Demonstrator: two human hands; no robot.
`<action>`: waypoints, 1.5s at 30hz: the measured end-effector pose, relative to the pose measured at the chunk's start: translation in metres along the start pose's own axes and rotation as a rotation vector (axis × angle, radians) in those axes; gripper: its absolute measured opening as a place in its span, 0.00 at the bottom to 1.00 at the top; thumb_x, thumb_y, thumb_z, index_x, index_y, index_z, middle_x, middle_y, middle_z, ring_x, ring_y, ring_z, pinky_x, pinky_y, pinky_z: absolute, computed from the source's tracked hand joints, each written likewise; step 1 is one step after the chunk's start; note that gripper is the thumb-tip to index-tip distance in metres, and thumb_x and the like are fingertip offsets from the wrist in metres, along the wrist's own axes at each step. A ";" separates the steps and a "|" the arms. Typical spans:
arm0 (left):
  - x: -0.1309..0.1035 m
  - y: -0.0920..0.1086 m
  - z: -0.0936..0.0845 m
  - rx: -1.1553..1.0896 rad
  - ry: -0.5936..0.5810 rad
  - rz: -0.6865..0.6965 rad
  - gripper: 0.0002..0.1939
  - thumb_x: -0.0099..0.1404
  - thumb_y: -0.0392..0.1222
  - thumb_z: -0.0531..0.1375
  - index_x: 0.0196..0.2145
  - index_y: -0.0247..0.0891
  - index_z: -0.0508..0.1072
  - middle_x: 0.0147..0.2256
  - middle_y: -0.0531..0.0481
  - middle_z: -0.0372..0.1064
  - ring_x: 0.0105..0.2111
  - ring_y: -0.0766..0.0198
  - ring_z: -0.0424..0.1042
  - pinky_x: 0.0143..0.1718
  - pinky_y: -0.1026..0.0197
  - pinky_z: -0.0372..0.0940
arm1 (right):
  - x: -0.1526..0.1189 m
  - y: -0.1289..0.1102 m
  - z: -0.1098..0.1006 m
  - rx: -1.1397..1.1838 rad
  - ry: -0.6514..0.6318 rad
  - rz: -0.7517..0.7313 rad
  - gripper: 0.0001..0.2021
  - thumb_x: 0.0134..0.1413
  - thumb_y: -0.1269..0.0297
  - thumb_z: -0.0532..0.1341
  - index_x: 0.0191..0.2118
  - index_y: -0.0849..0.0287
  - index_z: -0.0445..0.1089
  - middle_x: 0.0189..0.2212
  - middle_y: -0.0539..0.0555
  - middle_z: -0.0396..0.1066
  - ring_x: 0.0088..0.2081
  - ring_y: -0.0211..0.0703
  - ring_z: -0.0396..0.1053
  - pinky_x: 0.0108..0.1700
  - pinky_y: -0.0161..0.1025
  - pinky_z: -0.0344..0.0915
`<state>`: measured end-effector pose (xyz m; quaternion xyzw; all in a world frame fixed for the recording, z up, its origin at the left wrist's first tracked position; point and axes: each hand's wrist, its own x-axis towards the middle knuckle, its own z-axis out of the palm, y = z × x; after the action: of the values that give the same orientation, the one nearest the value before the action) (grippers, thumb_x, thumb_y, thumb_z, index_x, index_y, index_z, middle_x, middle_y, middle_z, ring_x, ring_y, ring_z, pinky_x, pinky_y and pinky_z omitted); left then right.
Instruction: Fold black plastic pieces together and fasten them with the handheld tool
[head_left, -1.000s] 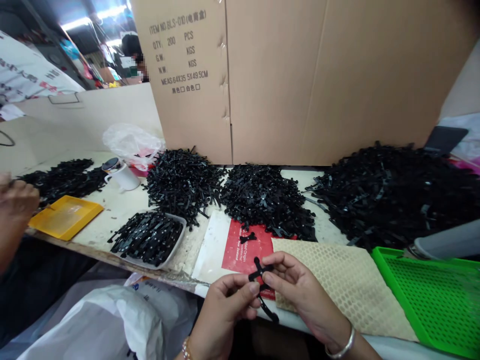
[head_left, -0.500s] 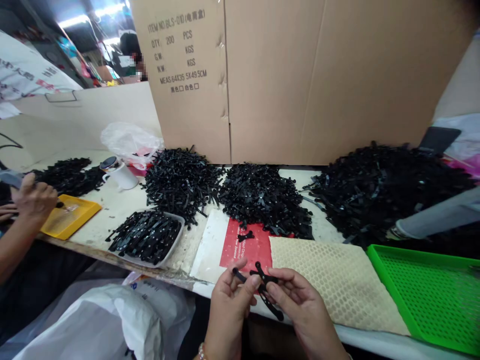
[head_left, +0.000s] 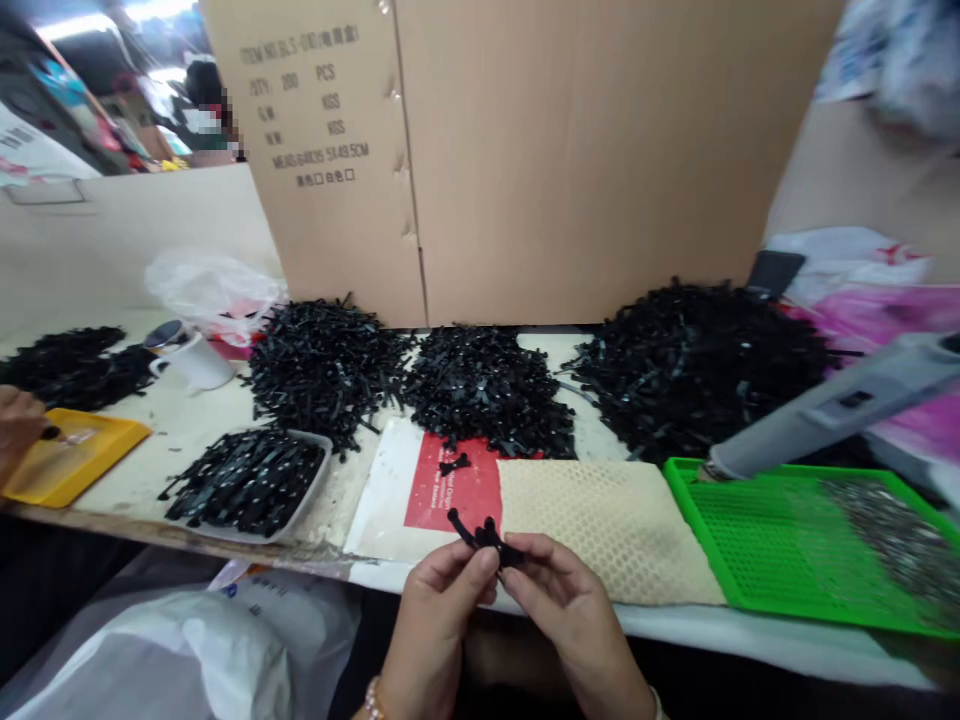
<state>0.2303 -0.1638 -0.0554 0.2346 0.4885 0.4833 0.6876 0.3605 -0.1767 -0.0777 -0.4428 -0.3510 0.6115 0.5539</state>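
My left hand (head_left: pixel 448 590) and my right hand (head_left: pixel 564 592) meet just over the bench's front edge. Between their fingertips are small black plastic strips (head_left: pixel 487 535) with rounded ends, overlapping one another. The left thumb and fingers pinch one side, with a strip end sticking up past them. On the other side, the right thumb and index finger close on a strip. Where the pieces join is partly covered by my fingers. A separate short black piece (head_left: pixel 454 464) lies beyond the hands on a red and white sheet (head_left: pixel 411 500).
Heaps of black strips (head_left: pixel 491 390) line the bench before a tall cardboard box (head_left: pixel 585 160). A tub (head_left: pixel 324 470) of strips stands left. At right, a grey powered screwdriver (head_left: pixel 817 410) extends over a green tray (head_left: pixel 750 590) holding small metal parts. A co-worker's hand (head_left: pixel 16 425) is beside a yellow tray (head_left: pixel 97 465).
My view has swung right, showing more of the green tray and screwdriver. My hands have drawn closer together, and the strip that hung below them no longer shows.
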 end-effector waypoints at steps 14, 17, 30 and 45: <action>0.026 0.014 0.058 0.116 -0.067 -0.158 0.16 0.45 0.43 0.72 0.29 0.34 0.73 0.29 0.50 0.73 0.27 0.67 0.71 0.29 0.68 0.69 | -0.016 -0.064 -0.074 -0.657 0.703 -0.823 0.31 0.52 0.67 0.65 0.60 0.46 0.54 0.56 0.57 0.51 0.55 0.51 0.56 0.56 0.52 0.59; 0.038 0.014 0.075 0.154 -0.130 -0.220 0.12 0.50 0.38 0.70 0.30 0.33 0.72 0.29 0.47 0.73 0.27 0.66 0.72 0.27 0.66 0.70 | 0.006 -0.092 -0.098 -0.537 0.681 -0.796 0.36 0.52 0.64 0.65 0.62 0.47 0.46 0.59 0.58 0.49 0.56 0.50 0.56 0.58 0.53 0.56; 0.070 -0.029 0.151 0.286 -0.392 -0.339 0.11 0.51 0.36 0.69 0.23 0.32 0.69 0.24 0.47 0.71 0.26 0.64 0.72 0.27 0.64 0.70 | 0.022 -0.160 -0.157 -0.482 0.392 -0.635 0.15 0.51 0.66 0.64 0.45 0.54 0.63 0.32 0.48 0.67 0.32 0.39 0.66 0.30 0.36 0.63; 0.075 -0.034 0.148 0.413 -0.445 -0.364 0.19 0.40 0.45 0.73 0.25 0.30 0.74 0.26 0.46 0.73 0.27 0.64 0.72 0.28 0.63 0.69 | 0.016 -0.123 -0.199 -0.120 0.583 -0.675 0.08 0.53 0.64 0.63 0.39 0.57 0.70 0.16 0.42 0.55 0.17 0.32 0.54 0.20 0.31 0.54</action>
<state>0.3827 -0.0891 -0.0549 0.3773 0.4480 0.1807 0.7901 0.5910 -0.1563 -0.0384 -0.4890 -0.3399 0.2247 0.7713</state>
